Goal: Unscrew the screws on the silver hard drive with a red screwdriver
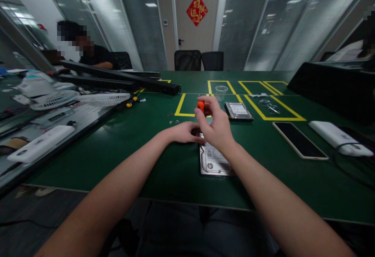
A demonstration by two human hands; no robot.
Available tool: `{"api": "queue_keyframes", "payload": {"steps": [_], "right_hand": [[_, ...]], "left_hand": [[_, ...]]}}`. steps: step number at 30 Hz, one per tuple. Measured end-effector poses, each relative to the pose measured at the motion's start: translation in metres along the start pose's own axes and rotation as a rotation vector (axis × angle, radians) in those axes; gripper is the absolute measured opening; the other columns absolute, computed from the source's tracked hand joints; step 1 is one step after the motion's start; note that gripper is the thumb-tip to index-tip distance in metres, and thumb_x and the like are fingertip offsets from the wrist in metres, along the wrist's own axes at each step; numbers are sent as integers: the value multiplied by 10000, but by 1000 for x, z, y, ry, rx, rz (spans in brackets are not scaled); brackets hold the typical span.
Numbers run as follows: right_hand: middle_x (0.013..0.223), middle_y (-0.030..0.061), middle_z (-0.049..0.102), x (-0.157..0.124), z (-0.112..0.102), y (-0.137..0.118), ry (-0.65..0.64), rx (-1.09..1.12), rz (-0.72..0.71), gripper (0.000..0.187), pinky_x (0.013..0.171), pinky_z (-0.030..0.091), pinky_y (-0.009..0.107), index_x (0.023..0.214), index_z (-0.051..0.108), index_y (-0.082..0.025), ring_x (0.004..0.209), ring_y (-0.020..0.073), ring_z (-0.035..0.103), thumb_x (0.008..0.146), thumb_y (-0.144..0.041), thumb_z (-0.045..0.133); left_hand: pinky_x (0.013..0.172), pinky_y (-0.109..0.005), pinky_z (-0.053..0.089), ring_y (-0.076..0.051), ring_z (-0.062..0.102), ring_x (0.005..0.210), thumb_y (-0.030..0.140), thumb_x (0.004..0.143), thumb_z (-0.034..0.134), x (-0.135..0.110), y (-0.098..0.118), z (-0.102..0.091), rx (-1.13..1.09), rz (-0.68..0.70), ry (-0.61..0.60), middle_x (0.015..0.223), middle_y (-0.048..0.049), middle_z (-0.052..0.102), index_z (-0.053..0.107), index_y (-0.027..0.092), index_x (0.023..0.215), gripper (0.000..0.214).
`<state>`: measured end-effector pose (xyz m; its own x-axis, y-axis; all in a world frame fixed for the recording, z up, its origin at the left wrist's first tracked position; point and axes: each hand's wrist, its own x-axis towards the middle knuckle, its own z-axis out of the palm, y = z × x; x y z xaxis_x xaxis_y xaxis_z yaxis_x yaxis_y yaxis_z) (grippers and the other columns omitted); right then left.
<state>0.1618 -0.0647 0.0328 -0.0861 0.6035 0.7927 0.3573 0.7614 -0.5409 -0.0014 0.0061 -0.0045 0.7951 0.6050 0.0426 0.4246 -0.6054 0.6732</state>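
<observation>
A silver hard drive (215, 159) lies flat on the green table in front of me. My left hand (187, 132) is at its far left corner, fingers and thumb curled against the edge. Above the drive, my right hand (215, 126) is closed on an upright screwdriver (200, 106) with an orange handle. The screwdriver's shaft and tip are hidden by my hands. Several tiny screws (174, 122) lie on the table beyond my left hand. A second hard drive (238, 111) rests past my right hand.
A clear plastic cup (221, 92) and safety glasses (271, 107) stand beyond. Right are a phone (300, 140), a white power bank (340, 138) and a black laptop (331, 93). Left are a yellow-black screwdriver (132, 101), black bars (125, 79) and white fan parts (99, 99). A person (93, 54) sits opposite.
</observation>
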Motion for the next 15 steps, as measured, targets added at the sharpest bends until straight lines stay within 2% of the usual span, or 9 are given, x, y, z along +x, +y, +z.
{"api": "queue_keyframes", "payload": {"steps": [15], "right_hand": [[1073, 29, 707, 0, 0, 0, -1, -8, 1, 242, 823, 576, 348, 1245, 580, -271, 872, 167, 678, 1003, -269, 589]], "left_hand": [[865, -389, 516, -256, 673, 906, 563, 807, 791, -1, 2, -1, -8, 8, 0, 918, -61, 727, 739, 169, 1106, 497]]}}
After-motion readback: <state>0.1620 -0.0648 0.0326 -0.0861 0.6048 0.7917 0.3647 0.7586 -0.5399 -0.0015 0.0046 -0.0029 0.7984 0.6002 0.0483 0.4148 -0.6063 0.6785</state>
